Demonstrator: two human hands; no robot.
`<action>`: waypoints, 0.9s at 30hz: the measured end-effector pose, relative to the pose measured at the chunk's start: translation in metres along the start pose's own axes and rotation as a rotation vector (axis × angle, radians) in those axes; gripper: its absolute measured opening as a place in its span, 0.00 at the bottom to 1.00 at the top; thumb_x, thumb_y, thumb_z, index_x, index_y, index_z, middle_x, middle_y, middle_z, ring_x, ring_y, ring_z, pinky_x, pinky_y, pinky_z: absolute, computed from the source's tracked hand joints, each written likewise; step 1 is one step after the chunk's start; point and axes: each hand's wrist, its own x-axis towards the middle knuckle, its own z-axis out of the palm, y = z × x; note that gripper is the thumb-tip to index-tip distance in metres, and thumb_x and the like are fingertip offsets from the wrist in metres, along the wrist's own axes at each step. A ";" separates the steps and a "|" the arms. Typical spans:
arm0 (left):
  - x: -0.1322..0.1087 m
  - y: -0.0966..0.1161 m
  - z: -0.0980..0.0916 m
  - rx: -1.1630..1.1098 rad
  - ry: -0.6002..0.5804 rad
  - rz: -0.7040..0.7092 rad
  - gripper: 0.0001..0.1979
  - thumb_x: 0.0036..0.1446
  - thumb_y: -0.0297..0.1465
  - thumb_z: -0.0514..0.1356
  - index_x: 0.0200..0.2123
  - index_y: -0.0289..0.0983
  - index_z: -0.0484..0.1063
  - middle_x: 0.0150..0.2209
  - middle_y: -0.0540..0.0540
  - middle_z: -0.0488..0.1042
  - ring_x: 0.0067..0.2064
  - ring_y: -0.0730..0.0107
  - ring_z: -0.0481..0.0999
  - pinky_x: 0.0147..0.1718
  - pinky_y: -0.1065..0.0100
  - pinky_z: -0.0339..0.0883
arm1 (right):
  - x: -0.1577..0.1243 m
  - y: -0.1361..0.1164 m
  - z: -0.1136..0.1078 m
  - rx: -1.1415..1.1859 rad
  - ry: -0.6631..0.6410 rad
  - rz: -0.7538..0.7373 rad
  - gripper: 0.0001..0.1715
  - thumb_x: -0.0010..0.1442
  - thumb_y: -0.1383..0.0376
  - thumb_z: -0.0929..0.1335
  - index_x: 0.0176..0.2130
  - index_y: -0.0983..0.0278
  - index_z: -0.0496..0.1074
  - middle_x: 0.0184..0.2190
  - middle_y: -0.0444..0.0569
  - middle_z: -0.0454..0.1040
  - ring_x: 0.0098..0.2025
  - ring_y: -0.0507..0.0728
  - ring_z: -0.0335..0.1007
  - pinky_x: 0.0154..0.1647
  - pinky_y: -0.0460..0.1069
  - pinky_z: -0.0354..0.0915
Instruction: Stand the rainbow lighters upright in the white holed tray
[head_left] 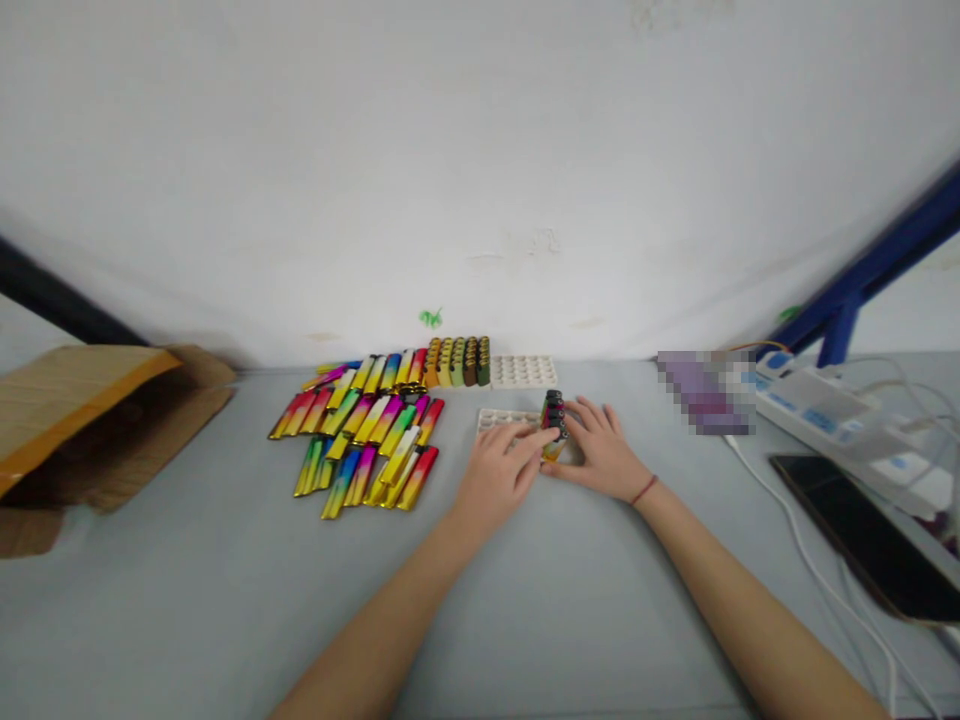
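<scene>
A white tray (pixel 506 415) with round holes lies flat before me, partly covered by my left hand. On its right end stands a short row of shiny lighters (pixel 553 412) with dark tops, upright. My left hand (pixel 495 460) reaches over the tray with fingers stretched; its index fingertip touches the nearest lighter near the top. Against the right side of the row rests my right hand (pixel 604 450), fingers spread, thumb at the front and index farther back. It wears a thin red wrist string. The lower parts of the lighters are mostly hidden by my fingers.
Many metallic rainbow lighters (pixel 386 420) lie in loose rows at the left. Behind stand a filled block of upright lighters (pixel 457 362) and another white holed tray (pixel 523 371). An open cardboard box (pixel 142 430) sits far left; a power strip (pixel 840 420), cables and black phone (pixel 862 530) are right.
</scene>
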 end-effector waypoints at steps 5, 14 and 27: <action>0.008 -0.001 -0.022 0.165 -0.089 -0.117 0.18 0.66 0.31 0.54 0.57 0.43 0.72 0.46 0.43 0.79 0.48 0.60 0.76 0.48 0.59 0.64 | -0.001 0.002 0.003 -0.009 0.035 -0.015 0.49 0.57 0.37 0.67 0.64 0.64 0.63 0.65 0.63 0.63 0.69 0.75 0.50 0.66 0.76 0.45; 0.012 -0.023 -0.098 0.553 -0.479 -0.830 0.15 0.61 0.40 0.55 0.38 0.40 0.80 0.45 0.38 0.80 0.51 0.43 0.75 0.48 0.45 0.63 | -0.001 0.002 0.003 0.000 0.038 -0.024 0.50 0.56 0.35 0.66 0.64 0.63 0.63 0.65 0.63 0.63 0.69 0.76 0.51 0.65 0.76 0.45; 0.014 -0.005 -0.082 0.574 -0.586 -0.735 0.13 0.64 0.37 0.55 0.46 0.40 0.76 0.49 0.38 0.79 0.53 0.48 0.76 0.50 0.49 0.62 | -0.001 0.002 0.002 -0.019 0.034 -0.028 0.47 0.57 0.38 0.67 0.64 0.64 0.63 0.65 0.63 0.63 0.69 0.76 0.50 0.66 0.75 0.45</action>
